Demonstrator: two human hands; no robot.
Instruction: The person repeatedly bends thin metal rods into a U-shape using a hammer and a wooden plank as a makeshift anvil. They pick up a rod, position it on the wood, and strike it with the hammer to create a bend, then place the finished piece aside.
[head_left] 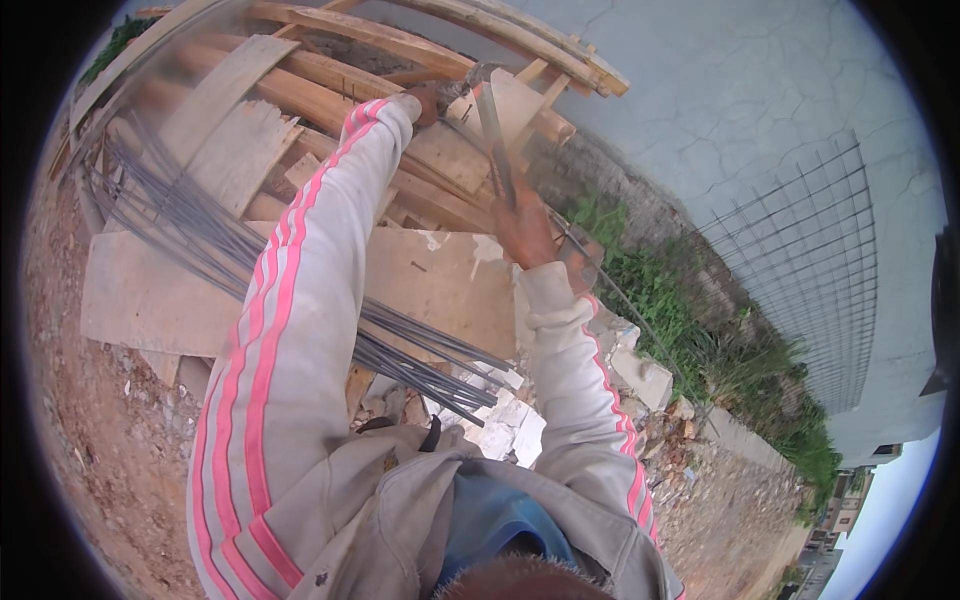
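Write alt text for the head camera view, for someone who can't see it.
A person in a pale jacket with pink stripes grips a metal rod with both hands, the left hand high and the right hand lower, above stacked wooden planks. A bundle of steel rods lies across a plywood sheet; wire mesh leans against a cracked wall.

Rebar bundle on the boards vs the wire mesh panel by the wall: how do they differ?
The rebar bundle lies flat across the wooden boards; the wire mesh panel stands upright against the wall. The rebar bundle is loose parallel rods; the wire mesh panel is a joined grid. Both look like dark metal.

Stacked planks (pixel 300 80) and rebar bundle (pixel 190 235) crowding the hands.
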